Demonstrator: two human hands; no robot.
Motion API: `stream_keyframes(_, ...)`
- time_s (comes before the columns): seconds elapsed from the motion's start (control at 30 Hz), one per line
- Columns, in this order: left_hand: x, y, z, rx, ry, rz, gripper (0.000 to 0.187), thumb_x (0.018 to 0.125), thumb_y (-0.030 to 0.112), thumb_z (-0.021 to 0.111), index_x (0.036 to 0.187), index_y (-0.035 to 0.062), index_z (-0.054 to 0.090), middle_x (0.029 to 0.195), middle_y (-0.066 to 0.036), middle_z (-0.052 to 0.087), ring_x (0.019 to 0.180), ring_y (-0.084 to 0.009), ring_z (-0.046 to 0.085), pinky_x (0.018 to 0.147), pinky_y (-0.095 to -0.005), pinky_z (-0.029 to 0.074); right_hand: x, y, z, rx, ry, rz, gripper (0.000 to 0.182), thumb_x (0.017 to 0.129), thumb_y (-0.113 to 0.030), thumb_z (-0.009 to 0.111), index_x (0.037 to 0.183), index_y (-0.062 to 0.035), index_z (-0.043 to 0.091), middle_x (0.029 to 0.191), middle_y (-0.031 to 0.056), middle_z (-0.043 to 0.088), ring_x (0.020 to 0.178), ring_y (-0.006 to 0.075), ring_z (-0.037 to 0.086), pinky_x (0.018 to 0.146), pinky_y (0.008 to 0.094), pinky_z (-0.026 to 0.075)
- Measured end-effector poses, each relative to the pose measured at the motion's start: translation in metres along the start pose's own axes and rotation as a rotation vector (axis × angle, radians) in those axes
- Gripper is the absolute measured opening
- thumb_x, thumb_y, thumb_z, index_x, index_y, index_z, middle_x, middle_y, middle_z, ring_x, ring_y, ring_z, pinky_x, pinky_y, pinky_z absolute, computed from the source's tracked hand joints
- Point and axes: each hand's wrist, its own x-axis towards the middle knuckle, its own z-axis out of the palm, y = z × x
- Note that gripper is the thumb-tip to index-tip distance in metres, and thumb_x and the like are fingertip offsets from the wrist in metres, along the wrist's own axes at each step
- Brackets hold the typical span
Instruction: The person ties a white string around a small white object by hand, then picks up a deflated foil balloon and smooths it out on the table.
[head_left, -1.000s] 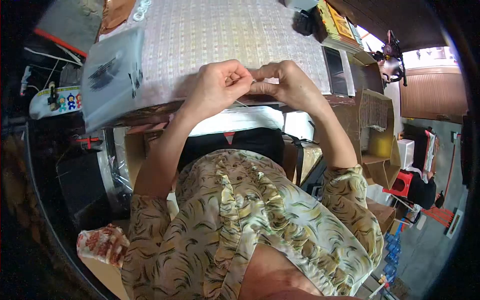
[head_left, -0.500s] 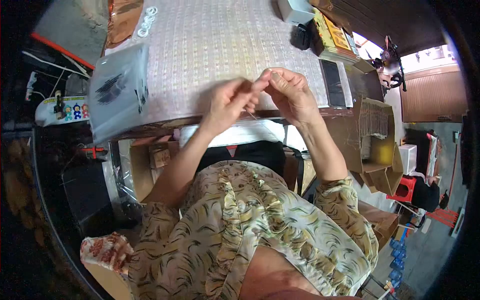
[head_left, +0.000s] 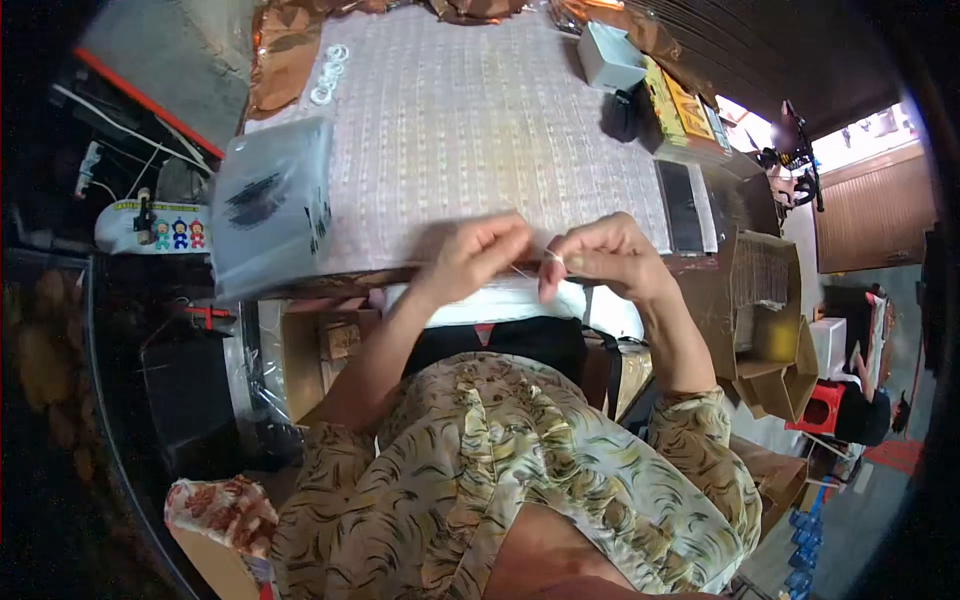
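Note:
Both hands are raised over the front edge of the cloth-covered table [head_left: 450,150], a short gap between their fingertips. My left hand [head_left: 480,258] is closed, thumb and fingers pinched together. Across from it, my right hand [head_left: 615,258] is also closed, its thumb pressed against the bent index finger. A thin, pale thread [head_left: 521,272] shows between the hands, and a whitish bit of it crosses a fingertip of the right one. What else the fingers hold is too small to make out. Below them, white folded material [head_left: 450,309] lies over my lap.
Left on the table is a clear plastic bag [head_left: 270,200] with dark thin pieces; white rings [head_left: 328,75] lie behind it. Toward the right are a phone [head_left: 682,205], a yellow box [head_left: 680,105], a white box [head_left: 610,55] and a cardboard carton [head_left: 760,330]. Another person [head_left: 862,410] is far right.
My hands have moved apart and turned, with the right fingers now pointing downward and leftward. The view has tilted, so the table and its items appear lower and farther right.

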Motion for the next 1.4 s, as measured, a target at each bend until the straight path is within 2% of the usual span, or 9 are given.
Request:
stream_keyframes(0.27,-0.006,0.006,0.012,-0.206,0.076,-0.008,0.024,0.106,0.018,0.045,0.092,0.0022,0.055,0.067,0.005,0.045,0.055,-0.0015,0.037,0.051,-0.0189,0.030,0.007,-0.013,0.000,-1.146,0.387,-0.166,0.021,0.090,-0.004,0.053,0.096,0.0048,0.071,0.086,0.0141,0.072,0.084,0.0245,0.066,0.084,0.0382,0.051)
stream_keyframes(0.5,-0.003,0.011,0.011,-0.008,-0.016,0.039,0.023,0.105,0.020,0.050,0.094,0.0025,0.060,0.072,0.004,0.049,0.064,-0.0042,0.043,0.058,-0.0219,0.036,0.012,-0.037,0.035,-0.018,0.374,-0.318,0.023,0.093,-0.011,0.058,0.107,0.0015,0.072,0.098,0.0137,0.073,0.097,0.0242,0.069,0.088,0.0361,0.052)
stream_keyframes(0.6,-0.003,0.017,-0.007,-0.121,-0.008,0.084,0.021,0.105,0.016,0.045,0.095,0.0024,0.057,0.071,0.005,0.045,0.059,-0.0035,0.036,0.053,-0.0217,0.033,0.008,-0.028,0.010,-1.064,0.254,-0.042,0.022,0.093,-0.010,0.061,0.109,0.0009,0.072,0.103,0.0129,0.074,0.094,0.0229,0.070,0.088,0.0344,0.052)
stream_keyframes(0.67,-0.003,0.022,-0.010,0.004,0.067,0.072,0.021,0.105,0.016,0.045,0.094,0.0028,0.056,0.072,0.005,0.045,0.060,-0.0032,0.036,0.054,-0.0223,0.034,0.002,-0.035,0.006,-0.478,-0.175,0.199,0.025,0.092,-0.011,0.064,0.113,0.0019,0.071,0.111,0.0144,0.073,0.094,0.0229,0.070,0.088,0.0334,0.052)
stream_keyframes(0.8,-0.003,0.019,0.008,0.013,-0.030,0.173,0.020,0.105,0.016,0.045,0.093,0.0032,0.055,0.074,0.005,0.046,0.060,-0.0031,0.036,0.054,-0.0209,0.031,0.012,-0.040,0.037,0.136,0.296,-0.311,0.031,0.089,-0.009,0.065,0.116,0.0046,0.069,0.107,0.0186,0.074,0.098,0.0279,0.070,0.089,0.0369,0.052)
stream_keyframes(0.93,-0.001,0.025,-0.016,-0.081,0.003,0.068,0.023,0.105,0.021,0.045,0.093,0.0045,0.054,0.072,0.004,0.043,0.059,-0.0032,0.033,0.054,-0.0203,0.030,0.014,-0.049,0.011,-0.857,-0.053,0.274,0.044,0.090,-0.015,0.068,0.129,0.0040,0.061,0.134,0.0227,0.060,0.113,0.0280,0.065,0.089,0.0388,0.053)
stream_keyframes(1.07,0.004,0.028,-0.009,-0.067,-0.037,0.033,0.023,0.106,0.020,0.046,0.092,0.0049,0.057,0.069,0.006,0.045,0.060,-0.0018,0.039,0.054,-0.0187,0.032,0.010,-0.035,0.014,0.135,-0.033,-0.303,0.049,0.089,-0.015,0.067,0.133,0.0039,0.058,0.141,0.0231,0.055,0.117,0.0296,0.063,0.090,0.0387,0.053)
stream_keyframes(1.2,0.011,0.036,-0.025,-0.172,-0.001,0.063,0.025,0.104,0.022,0.048,0.091,0.0035,0.058,0.071,0.006,0.048,0.061,-0.0029,0.041,0.055,-0.0196,0.034,0.026,-0.026,0.003,-0.851,0.059,-0.003,0.053,0.089,-0.022,0.069,0.133,0.0037,0.058,0.129,0.0248,0.063,0.113,0.0294,0.065,0.097,0.0392,0.052)
stream_keyframes(1.4,0.019,0.032,-0.018,-0.086,0.011,0.052,0.028,0.105,0.025,0.047,0.091,0.0029,0.058,0.071,0.004,0.047,0.063,-0.0042,0.043,0.058,-0.0200,0.036,0.037,-0.035,0.010,-0.212,0.152,-0.387,0.047,0.093,-0.014,0.063,0.133,0.0090,0.055,0.130,0.0244,0.062,0.114,0.0275,0.064,0.094,0.0364,0.053)
